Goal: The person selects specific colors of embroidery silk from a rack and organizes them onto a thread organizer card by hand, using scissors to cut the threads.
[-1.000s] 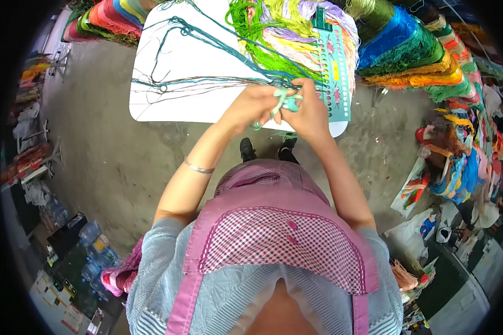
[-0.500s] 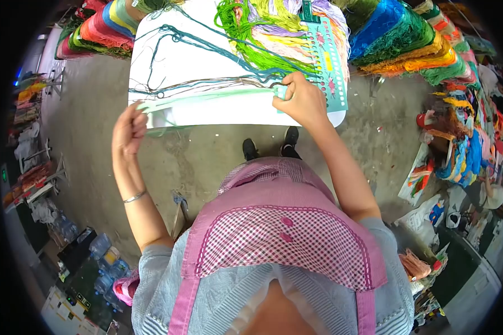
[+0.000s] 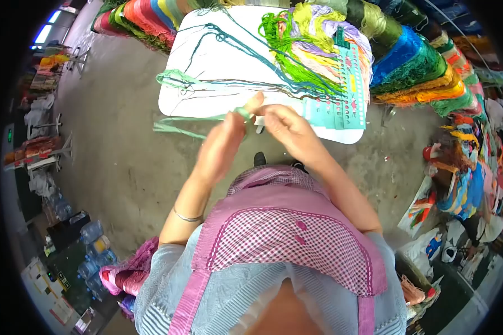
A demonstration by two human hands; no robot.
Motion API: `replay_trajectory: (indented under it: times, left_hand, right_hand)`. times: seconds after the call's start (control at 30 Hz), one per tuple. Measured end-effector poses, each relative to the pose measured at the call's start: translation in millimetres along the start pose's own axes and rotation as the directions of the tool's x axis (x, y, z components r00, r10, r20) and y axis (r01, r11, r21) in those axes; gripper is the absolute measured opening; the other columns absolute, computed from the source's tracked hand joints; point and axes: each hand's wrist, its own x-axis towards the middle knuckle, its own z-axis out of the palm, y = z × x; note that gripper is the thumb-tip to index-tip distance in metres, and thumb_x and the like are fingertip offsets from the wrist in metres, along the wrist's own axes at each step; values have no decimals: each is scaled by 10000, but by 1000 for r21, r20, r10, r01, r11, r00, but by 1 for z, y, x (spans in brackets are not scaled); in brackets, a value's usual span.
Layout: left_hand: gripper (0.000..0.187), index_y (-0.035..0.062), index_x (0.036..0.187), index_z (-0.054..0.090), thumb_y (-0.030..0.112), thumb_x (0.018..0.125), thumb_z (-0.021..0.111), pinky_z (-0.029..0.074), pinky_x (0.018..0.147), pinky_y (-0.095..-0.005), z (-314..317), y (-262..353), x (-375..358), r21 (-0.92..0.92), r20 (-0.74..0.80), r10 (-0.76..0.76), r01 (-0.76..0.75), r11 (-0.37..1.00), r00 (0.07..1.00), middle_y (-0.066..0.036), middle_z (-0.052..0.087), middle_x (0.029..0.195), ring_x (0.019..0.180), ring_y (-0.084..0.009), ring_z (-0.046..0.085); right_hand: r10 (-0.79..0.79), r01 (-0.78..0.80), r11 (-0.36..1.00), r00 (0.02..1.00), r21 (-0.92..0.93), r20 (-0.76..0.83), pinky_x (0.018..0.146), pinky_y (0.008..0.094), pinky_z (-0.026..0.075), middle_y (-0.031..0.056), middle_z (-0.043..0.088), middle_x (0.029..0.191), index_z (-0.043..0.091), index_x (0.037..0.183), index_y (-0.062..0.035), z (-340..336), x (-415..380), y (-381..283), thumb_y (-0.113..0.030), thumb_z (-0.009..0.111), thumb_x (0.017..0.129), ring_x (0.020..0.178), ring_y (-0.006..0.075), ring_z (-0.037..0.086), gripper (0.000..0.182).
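My left hand (image 3: 223,142), somewhat blurred, is closed on a bundle of pale green thread (image 3: 179,126) in front of the white board's near edge. The bundle's loose tail trails off to the left. Right beside it, my right hand (image 3: 293,131) has its fingers bent in a pinch at the same thread, almost touching the left fingertips. Beyond the hands, dark teal threads (image 3: 251,56) and thin brown strands stretch across the white board (image 3: 207,106) to a teal card with holes (image 3: 321,114). Another pale green loop (image 3: 176,79) lies at the board's left edge.
Bright green thread (image 3: 279,42) and yellow, peach and lilac skeins are spread by a dark green clip (image 3: 341,37) on the card. Colourful yarn racks (image 3: 411,56) flank the board. Large plastic bottles (image 3: 92,259) stand at lower left, below the grey floor (image 3: 117,162).
My hands, wide apart before, have come together in front of the board. The left moved right with the pale green thread, whose tail now hangs leftward. The camera view shifted.
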Motion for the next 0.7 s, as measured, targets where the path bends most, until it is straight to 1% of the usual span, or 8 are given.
replay_trajectory:
  times: [0.07, 0.23, 0.3, 0.43, 0.53, 0.6, 0.67, 0.7]
  left_hand:
    - [615, 42, 1376, 495, 487, 1024, 257, 195, 1146, -399, 15, 2, 6, 530, 108, 209, -234, 815, 972, -132, 391, 1487, 1439, -285, 231]
    - [519, 4, 1300, 563, 396, 1026, 361, 308, 1094, -386, 14, 10, 12, 275, 135, 184, -215, 937, 974, -153, 517, 1374, 1326, -261, 424]
    - [414, -20, 1251, 590, 284, 1007, 449, 404, 1018, -357, 18, 14, 16, 92, 36, -44, 41, 995, 998, -139, 595, 1276, 1192, -229, 549]
    - [328, -29, 1195, 616, 189, 986, 487, 454, 959, -322, 24, 0, 20, 210, 48, 10, -20, 977, 999, -127, 640, 1198, 1102, -197, 599]
    - [251, -24, 1133, 622, 131, 955, 535, 464, 957, -339, 34, 9, 24, -217, -81, -80, 60, 974, 994, -127, 674, 1071, 1021, -191, 625]
    - [207, -10, 1080, 638, 121, 943, 557, 473, 867, -292, 24, -3, 26, -221, -96, -108, 84, 972, 989, -80, 669, 994, 907, -144, 611]
    - [164, 3, 1027, 655, 112, 931, 578, 483, 776, -246, 7, -15, 30, -225, -115, -136, 107, 968, 984, -33, 665, 917, 792, -96, 597]
    - [153, 7, 1006, 656, 116, 934, 577, 469, 744, -235, -4, -20, 31, -66, -166, -98, 88, 994, 981, -15, 644, 870, 762, -87, 576]
  right_hand:
    - [-3, -1, 982, 1000, 191, 20, 819, 289, 450, 44, 629, 912, 623, 1076, -9, 9, -4, -4, -263, 593, 957, 948, 132, 561, 282]
    - [61, -66, 981, 998, 184, 35, 814, 275, 468, 66, 663, 905, 625, 1053, 12, -4, -25, -39, -186, 600, 951, 864, 126, 619, 224]
    - [117, -118, 960, 993, 254, 17, 809, 266, 474, 71, 677, 900, 626, 1044, 18, -5, -30, -44, -156, 601, 948, 834, 121, 637, 200]
    - [69, -49, 965, 995, 258, -69, 766, 240, 478, 64, 690, 874, 627, 1036, 16, -9, -37, -39, -132, 602, 944, 795, 109, 645, 177]
    - [118, -113, 940, 993, 322, 5, 674, 224, 454, 51, 665, 834, 607, 1046, 16, -16, -42, -41, -118, 581, 950, 703, 84, 585, 167]
    - [173, -189, 901, 982, 390, 75, 607, 216, 434, 43, 642, 816, 590, 1061, 17, -21, -50, -45, -98, 564, 955, 643, 69, 536, 159]
    - [267, -262, 653, 958, 710, 107, 488, 188, 287, -43, 517, 652, 600, 1013, 21, -24, -56, -49, -124, 564, 958, 542, 27, 373, 160]
    - [268, -265, 653, 957, 710, 110, 488, 188, 287, -43, 517, 652, 600, 1013, 21, -27, -59, -55, -124, 564, 958, 542, 27, 373, 160]
